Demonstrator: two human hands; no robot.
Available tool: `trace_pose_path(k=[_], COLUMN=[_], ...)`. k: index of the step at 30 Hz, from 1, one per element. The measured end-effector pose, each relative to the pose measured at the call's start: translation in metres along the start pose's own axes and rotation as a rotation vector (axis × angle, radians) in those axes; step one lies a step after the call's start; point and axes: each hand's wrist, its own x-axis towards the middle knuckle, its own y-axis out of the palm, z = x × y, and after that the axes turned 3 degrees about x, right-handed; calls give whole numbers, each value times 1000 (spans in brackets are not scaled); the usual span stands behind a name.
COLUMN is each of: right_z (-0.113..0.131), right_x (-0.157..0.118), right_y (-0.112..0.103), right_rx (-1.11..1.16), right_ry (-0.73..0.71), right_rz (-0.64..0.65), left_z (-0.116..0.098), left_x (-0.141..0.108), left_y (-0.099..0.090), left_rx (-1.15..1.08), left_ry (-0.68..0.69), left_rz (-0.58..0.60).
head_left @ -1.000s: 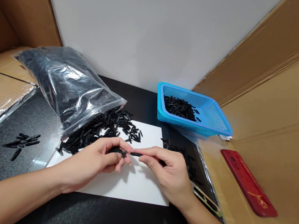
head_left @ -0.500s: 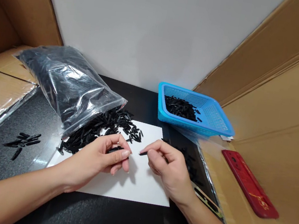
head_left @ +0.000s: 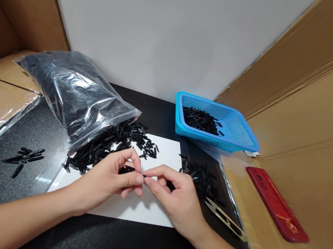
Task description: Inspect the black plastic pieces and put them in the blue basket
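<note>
Over the white sheet [head_left: 168,150], my left hand [head_left: 115,173] is closed on small black pieces [head_left: 126,170], some showing between thumb and fingers. My right hand [head_left: 174,190] meets its fingertips, thumb and forefinger pinched together; what they hold is too small and hidden to name. A pile of thin black pieces [head_left: 94,150] lies behind my left hand, partly on the sheet. Leaning over that pile is a clear plastic bag [head_left: 73,86] full of dark pieces. More black pieces [head_left: 202,178] lie to the right of the sheet.
A blue basket [head_left: 233,147] holding black pieces stands at the back right. Metal snips or scissors [head_left: 226,221] lie right of my right hand, with a red case [head_left: 277,206] farther out. Several black pieces [head_left: 23,157] lie at the left. Cardboard walls [head_left: 326,97] flank the table.
My right hand has moved left until its fingertips meet those of my left hand. The black piece that stuck out of its pinch no longer shows clearly. The metal tool is more exposed.
</note>
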Motion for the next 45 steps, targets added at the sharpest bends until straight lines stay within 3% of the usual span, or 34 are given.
trace_pose_path(k=[8,13,20,30,39,41,45], right_z=[4,4,2,3,1,0,-2], right_x=[4,4,2,3,3,4,8], right_y=[-6,-8,-8,-7,-7,-7,-10], right_rx=[75,132,162,127,155,263,820], right_ry=[50,69,114,84,76,95,263], right_rz=[-89,-66,-46,-87,-95,-97,15], left_z=[-12,-9,-5,-6,-2,-3,-4], left_x=[-2,-2,0,1,1,1,2], left_y=[2,1,1,-3,-2,-2,-2], left_rx=[-147,-147,-60,-203,-168,-146,-84], left_ry=[-143,-162,-139,-159,-67,-55,-34], left_rz=[-123,-97,-46,-119,-111,-128,-175])
